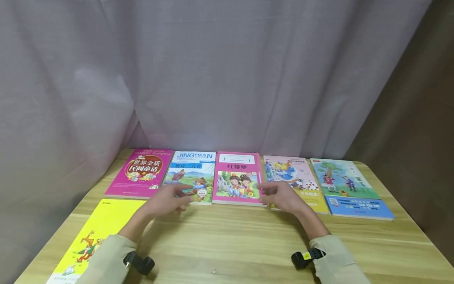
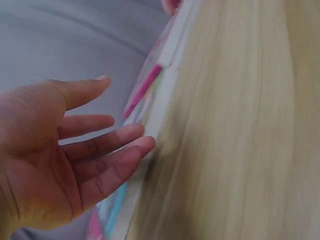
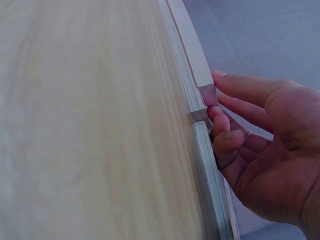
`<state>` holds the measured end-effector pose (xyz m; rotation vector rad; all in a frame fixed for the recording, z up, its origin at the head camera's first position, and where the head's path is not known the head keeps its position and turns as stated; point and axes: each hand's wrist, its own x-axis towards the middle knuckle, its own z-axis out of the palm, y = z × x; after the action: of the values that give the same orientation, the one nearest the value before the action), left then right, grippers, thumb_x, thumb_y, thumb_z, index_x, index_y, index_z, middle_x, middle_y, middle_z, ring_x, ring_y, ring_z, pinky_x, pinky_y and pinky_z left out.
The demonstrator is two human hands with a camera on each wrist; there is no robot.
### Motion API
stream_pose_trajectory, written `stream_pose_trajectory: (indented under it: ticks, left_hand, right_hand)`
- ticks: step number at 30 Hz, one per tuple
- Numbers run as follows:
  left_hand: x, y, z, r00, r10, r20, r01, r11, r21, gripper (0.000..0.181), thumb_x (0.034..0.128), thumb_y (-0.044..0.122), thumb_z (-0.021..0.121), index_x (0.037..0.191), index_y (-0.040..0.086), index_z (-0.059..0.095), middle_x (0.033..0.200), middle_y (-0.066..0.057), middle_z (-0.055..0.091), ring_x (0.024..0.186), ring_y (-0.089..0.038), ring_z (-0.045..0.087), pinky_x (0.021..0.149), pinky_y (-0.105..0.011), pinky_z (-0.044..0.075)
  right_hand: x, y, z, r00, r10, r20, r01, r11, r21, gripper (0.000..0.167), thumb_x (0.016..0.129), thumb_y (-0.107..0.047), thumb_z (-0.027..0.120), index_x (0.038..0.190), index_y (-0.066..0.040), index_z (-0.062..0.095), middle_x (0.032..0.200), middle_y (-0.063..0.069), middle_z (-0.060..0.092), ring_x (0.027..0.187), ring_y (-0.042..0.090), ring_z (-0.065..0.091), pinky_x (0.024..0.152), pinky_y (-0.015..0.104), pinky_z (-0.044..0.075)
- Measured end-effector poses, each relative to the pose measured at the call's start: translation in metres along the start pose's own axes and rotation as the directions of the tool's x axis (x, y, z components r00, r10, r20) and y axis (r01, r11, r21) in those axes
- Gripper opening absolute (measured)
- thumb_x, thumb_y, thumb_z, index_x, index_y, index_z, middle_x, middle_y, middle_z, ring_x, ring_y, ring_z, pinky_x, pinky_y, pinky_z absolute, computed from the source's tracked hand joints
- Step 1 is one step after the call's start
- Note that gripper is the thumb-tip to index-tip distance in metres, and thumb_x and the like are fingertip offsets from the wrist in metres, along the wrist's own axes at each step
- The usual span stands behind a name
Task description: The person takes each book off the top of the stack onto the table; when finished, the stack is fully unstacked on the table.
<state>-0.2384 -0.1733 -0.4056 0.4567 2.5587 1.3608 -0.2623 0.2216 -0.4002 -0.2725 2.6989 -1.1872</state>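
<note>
A pink children's book (image 1: 237,159) lies at the middle of a row on the table, apparently on top of another book. My right hand (image 1: 281,196) is at its right edge; in the right wrist view, the fingertips (image 3: 218,74) touch the corner of the upper book (image 3: 192,45). Some of that hand's fingers bend beside the neighbouring book (image 3: 212,185). My left hand (image 1: 169,201) hovers over the lower part of a blue-and-white book (image 1: 193,165), fingers apart and holding nothing. In the left wrist view its palm and loose fingers (image 2: 100,145) show plainly.
A magenta book (image 1: 138,183) lies at the row's left end. To the right are a pink-and-yellow book (image 1: 289,171) and a green-and-blue book (image 1: 349,189). A yellow book (image 1: 106,215) lies front left, partly under my left forearm. A grey curtain (image 1: 213,79) hangs behind the wooden table (image 1: 230,244).
</note>
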Motion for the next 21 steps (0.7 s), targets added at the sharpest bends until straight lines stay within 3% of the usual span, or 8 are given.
stream_pose_trajectory:
  ticks: [6, 13, 18, 21]
  left_hand:
    - [0.03, 0.013, 0.026, 0.999, -0.03, -0.023, 0.029, 0.999, -0.033, 0.052, 0.1003, 0.026, 0.074, 0.148, 0.009, 0.062, 0.103, -0.01, 0.076, 0.059, -0.017, 0.065, 0.053, -0.029, 0.055]
    - [0.053, 0.025, 0.044, 0.995, -0.099, -0.026, 0.1, 0.995, 0.015, 0.058, 0.0962, 0.028, 0.078, 0.146, 0.004, 0.062, 0.105, -0.009, 0.076, 0.055, -0.014, 0.059, 0.049, -0.025, 0.05]
    - [0.062, 0.029, 0.052, 0.994, -0.1, -0.042, 0.104, 0.989, 0.109, 0.063, 0.0952, 0.033, 0.079, 0.149, 0.005, 0.06, 0.111, -0.01, 0.075, 0.071, -0.015, 0.062, 0.062, -0.026, 0.055]
    - [0.063, 0.032, 0.056, 0.995, -0.08, -0.067, 0.088, 0.988, 0.13, 0.062, 0.0941, 0.031, 0.08, 0.146, 0.003, 0.062, 0.103, -0.009, 0.072, 0.079, -0.017, 0.061, 0.066, -0.028, 0.053]
  right_hand:
    - [0.0, 0.001, 0.001, 1.0, 0.004, -0.009, -0.004, 1.0, 0.003, 0.046, 0.092, -0.019, 0.08, 0.137, -0.011, 0.072, 0.122, 0.014, 0.072, 0.099, 0.022, 0.065, 0.073, 0.031, 0.054]
    - [-0.001, 0.001, 0.003, 1.0, 0.012, -0.019, -0.012, 1.0, 0.004, 0.045, 0.092, -0.018, 0.08, 0.136, -0.011, 0.072, 0.123, 0.014, 0.072, 0.102, 0.024, 0.066, 0.075, 0.03, 0.053]
    - [-0.002, 0.0, 0.003, 1.0, 0.023, -0.02, -0.023, 1.0, 0.004, 0.046, 0.092, -0.018, 0.08, 0.137, -0.013, 0.072, 0.126, 0.013, 0.072, 0.105, 0.025, 0.064, 0.077, 0.03, 0.053]
    - [-0.001, 0.0, 0.002, 0.999, 0.034, -0.026, -0.034, 0.999, 0.0, 0.046, 0.092, -0.018, 0.08, 0.137, -0.014, 0.072, 0.127, 0.012, 0.071, 0.106, 0.025, 0.063, 0.077, 0.03, 0.052]
